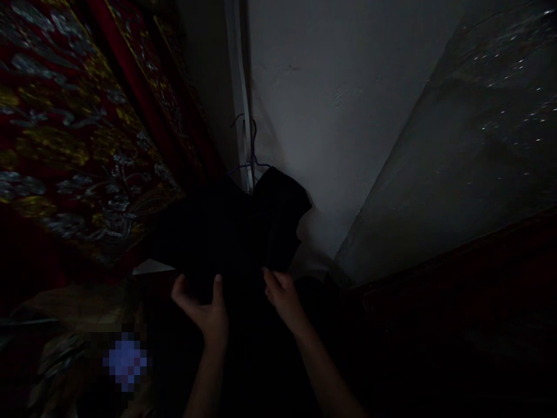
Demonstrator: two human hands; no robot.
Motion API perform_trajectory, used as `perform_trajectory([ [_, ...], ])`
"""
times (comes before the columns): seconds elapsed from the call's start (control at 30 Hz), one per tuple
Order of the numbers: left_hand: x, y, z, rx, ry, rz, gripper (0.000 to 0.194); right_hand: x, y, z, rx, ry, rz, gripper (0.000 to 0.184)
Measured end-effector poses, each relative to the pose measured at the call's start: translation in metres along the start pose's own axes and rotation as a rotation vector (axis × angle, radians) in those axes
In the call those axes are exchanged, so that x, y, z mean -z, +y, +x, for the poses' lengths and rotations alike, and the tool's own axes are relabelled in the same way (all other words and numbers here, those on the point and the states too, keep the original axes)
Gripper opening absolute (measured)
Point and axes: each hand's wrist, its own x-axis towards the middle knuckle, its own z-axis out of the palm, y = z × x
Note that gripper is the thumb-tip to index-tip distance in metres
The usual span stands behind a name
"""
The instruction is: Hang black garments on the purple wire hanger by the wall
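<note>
A black garment (274, 215) hangs from a thin wire hanger (253, 158) against the wall, its short sleeve standing out to the right. My right hand (282, 296) is closed, thumb and fingers pinching the front of the black cloth. Lower left of it, my left hand (206, 310) is open before the same garment, thumb and fingers spread apart. Whether its fingertips touch the cloth I cannot tell. Dim light merges the garment's folds and lower part into the dark.
Red panels with gold and silver floral decoration (87, 133) rise on the left. A pale vertical strip (244, 69) runs down the grey wall (331, 116) behind the hanger. A glossy sheet (456, 145) covers the wall at right. Below left is a blurred blue patch (126, 360).
</note>
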Motion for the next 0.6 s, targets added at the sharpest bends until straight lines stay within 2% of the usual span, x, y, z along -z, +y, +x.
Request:
perform_trajectory([
  [0.03,0.000,-0.004,-0.007,-0.152,-0.005,0.069,0.064,0.000,-0.001,-0.002,0.006,-0.004,0.002,0.063],
  [0.07,0.000,-0.008,-0.015,-0.250,-0.077,0.120,0.057,-0.001,-0.002,-0.003,0.014,-0.013,0.002,0.064],
  [0.1,-0.001,-0.011,-0.022,-0.293,-0.203,0.148,0.049,-0.003,-0.003,-0.004,0.024,-0.023,0.001,0.064],
  [0.17,-0.002,-0.015,-0.034,-0.271,-0.484,0.135,0.033,-0.005,-0.005,-0.006,0.044,-0.043,-0.002,0.065],
  [0.23,-0.005,-0.018,-0.041,-0.214,-0.646,0.063,0.024,-0.005,-0.006,-0.006,0.052,-0.058,-0.004,0.065],
  [0.43,-0.008,-0.010,-0.037,-0.113,-0.743,-0.048,0.019,0.009,-0.011,-0.007,0.074,-0.216,0.053,0.064],
  [0.6,-0.008,-0.001,-0.037,0.001,-0.681,-0.020,0.017,0.014,-0.019,-0.011,0.025,-0.339,0.153,0.057],
])
